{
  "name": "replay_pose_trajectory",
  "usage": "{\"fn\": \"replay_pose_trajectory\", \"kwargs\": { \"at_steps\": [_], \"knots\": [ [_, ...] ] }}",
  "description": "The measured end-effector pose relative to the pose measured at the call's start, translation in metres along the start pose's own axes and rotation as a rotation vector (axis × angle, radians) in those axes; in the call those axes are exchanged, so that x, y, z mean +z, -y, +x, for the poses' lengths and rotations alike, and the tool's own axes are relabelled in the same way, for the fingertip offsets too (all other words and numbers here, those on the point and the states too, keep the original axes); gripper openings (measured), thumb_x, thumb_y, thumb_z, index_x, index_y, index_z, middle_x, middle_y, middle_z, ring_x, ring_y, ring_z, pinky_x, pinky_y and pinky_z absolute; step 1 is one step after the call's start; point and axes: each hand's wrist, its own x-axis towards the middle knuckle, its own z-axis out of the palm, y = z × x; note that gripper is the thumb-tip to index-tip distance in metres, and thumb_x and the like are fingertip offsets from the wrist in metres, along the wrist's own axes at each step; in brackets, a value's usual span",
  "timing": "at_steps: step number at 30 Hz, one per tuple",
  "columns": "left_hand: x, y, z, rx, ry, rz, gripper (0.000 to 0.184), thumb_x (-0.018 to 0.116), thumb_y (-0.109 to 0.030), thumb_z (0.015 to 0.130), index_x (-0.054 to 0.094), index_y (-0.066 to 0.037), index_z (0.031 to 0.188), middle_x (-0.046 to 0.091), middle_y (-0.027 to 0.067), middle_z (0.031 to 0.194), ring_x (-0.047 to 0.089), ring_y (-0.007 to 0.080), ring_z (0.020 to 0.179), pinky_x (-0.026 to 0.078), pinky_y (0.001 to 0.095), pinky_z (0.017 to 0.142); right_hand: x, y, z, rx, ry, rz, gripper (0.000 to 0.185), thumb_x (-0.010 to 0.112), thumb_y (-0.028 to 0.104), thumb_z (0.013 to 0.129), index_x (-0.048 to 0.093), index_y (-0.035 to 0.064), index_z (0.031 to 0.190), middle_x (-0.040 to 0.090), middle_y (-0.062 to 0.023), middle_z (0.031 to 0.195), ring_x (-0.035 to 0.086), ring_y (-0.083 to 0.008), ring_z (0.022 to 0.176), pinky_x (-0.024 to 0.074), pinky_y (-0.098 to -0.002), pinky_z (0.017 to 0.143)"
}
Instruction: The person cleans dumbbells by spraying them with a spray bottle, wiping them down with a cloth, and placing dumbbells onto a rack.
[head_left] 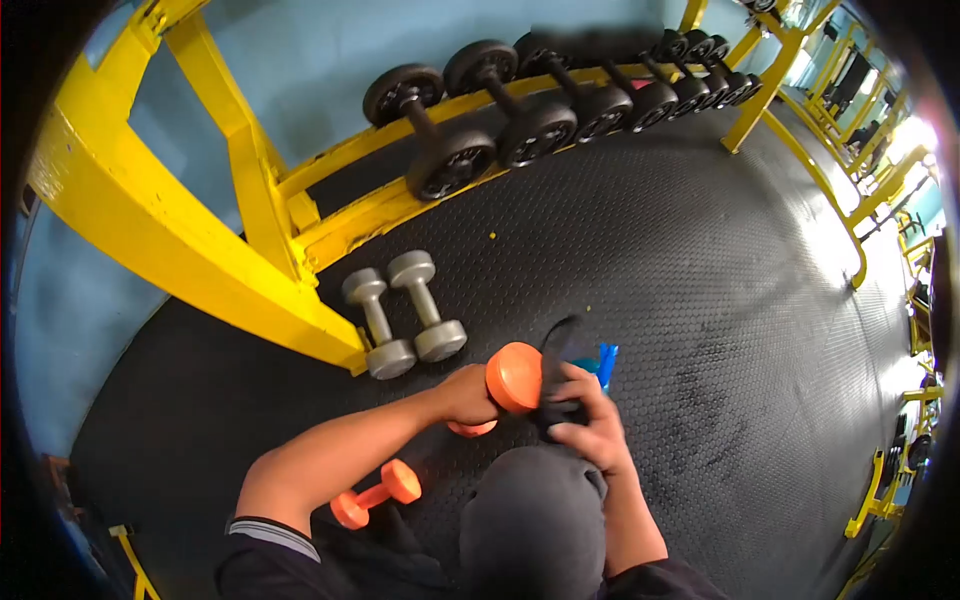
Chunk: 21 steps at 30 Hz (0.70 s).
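My left hand (468,396) is closed around the handle of an orange dumbbell (515,377), whose two heads show on either side of the fist. Against its upper head, my right hand (592,420) grips a black cloth (563,375), partly blurred. Something blue (607,364) sticks out just beyond the right fingers. A second orange dumbbell (375,494) lies on the floor below my left forearm. Two grey dumbbells (428,305) rest side by side on the floor, ahead and to the left. My knee in dark fabric (535,525) is between the arms.
A yellow steel rack (180,235) rises at the left. Several black dumbbells (450,165) line its low shelf along the blue wall. Black textured matting (690,300) covers the floor. More yellow gym equipment (875,490) stands at the right edge.
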Motion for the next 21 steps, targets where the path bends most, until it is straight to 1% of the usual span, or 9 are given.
{"fn": "replay_pose_trajectory", "kwargs": {
  "at_steps": [2,4,6,9,12,17,18,20,21],
  "knots": [
    [-0.008,-0.012,0.006,0.201,-0.108,-0.126,0.038,0.065,-0.027,0.074,0.062,-0.015,0.109,0.066,0.0144,0.098,0.063,0.0333,0.095,0.049,0.0410,0.081,-0.003,0.037,0.027,-0.244,0.121,-0.356,0.032,0.071,0.019,0.068,0.066,0.0147,0.099,0.052,-0.0122,0.132,0.043,-0.0349,0.119,0.0318,-0.0449,0.102],
    [-0.015,-0.004,0.023,0.787,-0.361,0.096,0.042,0.067,-0.027,0.073,0.061,-0.018,0.113,0.066,0.0138,0.099,0.063,0.0311,0.096,0.049,0.0400,0.083,-0.003,0.080,0.045,-0.441,0.254,-0.518,0.027,0.071,0.018,0.068,0.066,0.0145,0.094,0.054,-0.0102,0.130,0.044,-0.0363,0.117,0.0338,-0.0454,0.100],
    [-0.056,-0.031,-0.020,0.537,-0.151,0.089,0.023,0.068,-0.029,0.067,0.066,-0.014,0.084,0.067,0.0132,0.088,0.065,0.0331,0.086,0.052,0.0406,0.074,0.002,0.103,0.069,-0.651,0.389,-0.663,0.022,0.071,0.017,0.067,0.067,0.0143,0.088,0.056,-0.0081,0.127,0.045,-0.0377,0.116,0.0358,-0.0460,0.098],
    [-0.111,-0.106,-0.062,-0.080,-0.082,0.409,0.020,0.063,-0.017,0.061,0.064,-0.008,0.079,0.067,0.0151,0.082,0.065,0.0343,0.084,0.052,0.0439,0.072,0.017,0.121,0.112,-0.694,0.304,-0.435,0.015,0.068,0.013,0.068,0.063,0.0078,0.081,0.064,-0.0114,0.102,0.059,-0.0330,0.096,0.0442,-0.0437,0.087],
    [-0.134,-0.117,-0.086,-0.156,-0.330,0.409,0.027,0.062,-0.015,0.061,0.063,-0.006,0.086,0.067,0.0164,0.083,0.065,0.0346,0.084,0.051,0.0452,0.072,0.027,0.133,0.151,0.036,0.360,-0.138,0.020,0.064,0.017,0.077,0.064,0.0009,0.088,0.064,-0.0099,0.090,0.059,-0.0190,0.092,0.0445,-0.0325,0.086],
    [-0.144,-0.066,-0.084,-0.043,-0.558,0.234,0.033,0.067,-0.018,0.066,0.064,-0.006,0.097,0.066,0.0199,0.089,0.063,0.0382,0.086,0.050,0.0451,0.072,0.061,0.110,0.161,0.530,0.245,0.553,0.045,0.058,0.037,0.089,0.056,-0.0026,0.112,0.060,-0.0085,0.097,0.057,-0.0154,0.090,0.0464,-0.0279,0.080],
    [-0.153,-0.071,-0.085,-0.115,-0.511,0.211,0.037,0.069,-0.018,0.067,0.064,-0.006,0.101,0.066,0.0210,0.094,0.062,0.0385,0.090,0.050,0.0443,0.074,0.066,0.119,0.157,0.593,0.195,0.750,0.047,0.058,0.033,0.089,0.053,-0.0039,0.117,0.059,-0.0099,0.101,0.056,-0.0159,0.093,0.0466,-0.0282,0.083],
    [-0.149,-0.035,-0.049,0.181,-0.749,0.002,0.035,0.068,-0.018,0.073,0.063,-0.008,0.106,0.067,0.0185,0.098,0.065,0.0321,0.092,0.050,0.0397,0.077,0.089,0.159,0.126,0.323,-0.169,0.616,0.050,0.060,0.023,0.085,0.046,-0.0035,0.126,0.057,-0.0121,0.109,0.057,-0.0187,0.097,0.0468,-0.0299,0.086],
    [-0.149,-0.050,-0.055,0.086,-0.733,-0.593,0.028,0.066,-0.023,0.080,0.065,-0.010,0.106,0.068,0.0100,0.098,0.065,0.0232,0.089,0.050,0.0370,0.079,0.091,0.175,0.119,0.125,-0.110,0.409,0.058,0.062,0.017,0.081,0.040,-0.0027,0.132,0.056,-0.0123,0.111,0.057,-0.0198,0.098,0.0467,-0.0313,0.088]
  ]
}}
